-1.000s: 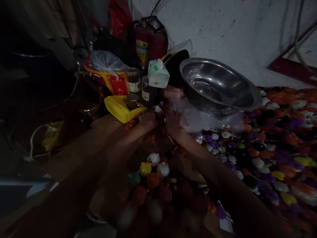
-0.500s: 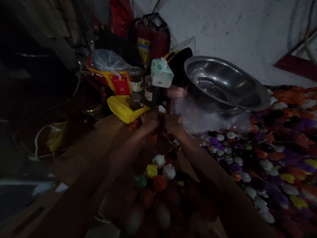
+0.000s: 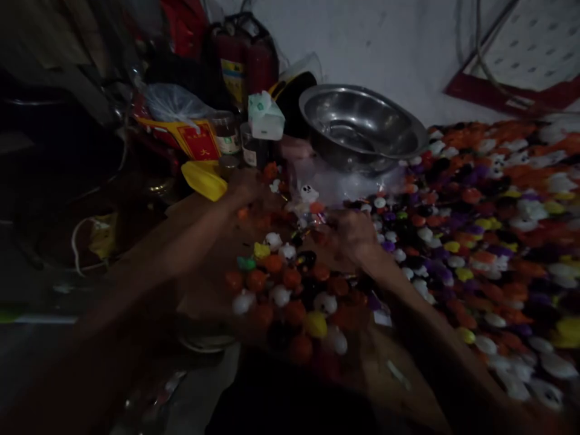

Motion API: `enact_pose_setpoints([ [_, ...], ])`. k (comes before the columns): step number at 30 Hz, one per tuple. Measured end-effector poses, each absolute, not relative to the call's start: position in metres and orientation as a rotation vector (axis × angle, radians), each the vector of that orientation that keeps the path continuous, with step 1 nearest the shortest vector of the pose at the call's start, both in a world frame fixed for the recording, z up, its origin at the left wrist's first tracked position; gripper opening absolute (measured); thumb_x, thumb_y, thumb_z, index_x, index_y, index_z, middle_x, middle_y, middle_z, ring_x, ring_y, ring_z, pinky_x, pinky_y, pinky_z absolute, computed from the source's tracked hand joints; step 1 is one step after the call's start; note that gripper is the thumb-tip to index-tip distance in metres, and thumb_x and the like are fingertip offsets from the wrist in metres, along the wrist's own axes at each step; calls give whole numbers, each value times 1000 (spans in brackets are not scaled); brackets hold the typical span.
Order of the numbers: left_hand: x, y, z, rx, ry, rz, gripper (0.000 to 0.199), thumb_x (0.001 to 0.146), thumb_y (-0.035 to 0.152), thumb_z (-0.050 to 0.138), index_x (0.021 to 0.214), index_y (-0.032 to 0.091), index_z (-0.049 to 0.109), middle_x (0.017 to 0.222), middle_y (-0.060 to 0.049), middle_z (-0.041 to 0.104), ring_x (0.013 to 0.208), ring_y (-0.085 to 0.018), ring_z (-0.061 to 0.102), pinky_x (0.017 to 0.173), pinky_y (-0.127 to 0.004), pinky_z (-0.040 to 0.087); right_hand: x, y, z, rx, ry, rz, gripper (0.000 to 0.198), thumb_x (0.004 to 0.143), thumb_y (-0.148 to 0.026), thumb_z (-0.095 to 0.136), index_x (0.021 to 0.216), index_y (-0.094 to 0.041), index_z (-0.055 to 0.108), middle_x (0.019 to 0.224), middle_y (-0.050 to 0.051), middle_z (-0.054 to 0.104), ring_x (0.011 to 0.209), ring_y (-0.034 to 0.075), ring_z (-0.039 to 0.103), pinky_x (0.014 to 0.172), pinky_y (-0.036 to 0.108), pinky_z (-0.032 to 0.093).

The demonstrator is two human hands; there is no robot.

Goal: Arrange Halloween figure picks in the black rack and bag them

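Note:
My left hand, smeared by motion, is beside the yellow plastic container and close to a few orange pieces. My right hand looks curled but is blurred too, at the near edge of the big pile; whether it holds anything is hidden. Between the hands lie a white skull-faced figure and an orange piece. Nearer to me, on brown cardboard, is a cluster of small round toys: orange balls, white figures, a yellow one and a green one.
A steel basin rests on clear plastic by the wall. To the right spreads a large pile of mixed small toys. Jars, a tissue pack and fire extinguishers stand at the back. A yellow power strip lies left.
My hands, close together before, have moved apart, left hand leftward and right hand rightward and nearer. The view has shifted right and down, showing more of the toy cluster and pile.

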State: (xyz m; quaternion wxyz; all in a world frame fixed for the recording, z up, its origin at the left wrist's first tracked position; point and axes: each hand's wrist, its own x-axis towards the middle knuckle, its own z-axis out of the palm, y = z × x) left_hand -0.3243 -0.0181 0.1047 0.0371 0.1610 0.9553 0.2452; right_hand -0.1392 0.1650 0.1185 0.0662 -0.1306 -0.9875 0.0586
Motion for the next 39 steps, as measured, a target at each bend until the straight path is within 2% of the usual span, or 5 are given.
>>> enact_pose_setpoints([
  [6, -255, -52, 154, 524, 2881, 1078, 40, 99, 26, 51, 135, 11, 60, 132, -7, 70, 119, -25, 68, 104, -39, 56, 17, 188, 71, -544, -2966, 301, 18, 94, -34, 68, 89, -20, 78, 86, 9, 78, 74, 21, 71, 61, 28, 38],
  [11, -168, -79, 159, 535, 2430, 1527, 41, 93, 50, 51, 123, 25, 63, 125, -2, 73, 126, -35, 64, 107, -58, 54, 93, 171, 32, -709, -3002, 429, 18, 97, -30, 63, 98, -22, 79, 92, 8, 78, 76, 20, 70, 60, 28, 39],
  [18, -75, -65, 129, 916, 2396, 1335, 25, 101, 48, 50, 113, 30, 63, 103, 1, 76, 82, -20, 73, 71, -41, 64, 89, 135, 4, -785, -3078, 246, 19, 100, -24, 59, 107, -16, 75, 111, 16, 71, 99, 26, 63, 80, 34, 43],
  [24, -68, -27, 102, 2010, 2275, 813, 37, 100, 27, 49, 133, 21, 62, 150, -5, 61, 149, -32, 46, 127, -59, 36, 93, 150, -1, -685, -3020, 534, 20, 96, -17, 57, 108, -15, 74, 104, 14, 71, 87, 22, 62, 74, 31, 43],
  [39, -74, -55, 72, 1967, 2172, 694, 42, 105, 33, 45, 146, 22, 52, 151, -4, 60, 153, -20, 41, 132, -43, 24, 12, 141, -24, -586, -2010, 1912, 25, 85, -40, 68, 88, -15, 72, 79, 1, 66, 74, 15, 56, 66, 24, 42],
])
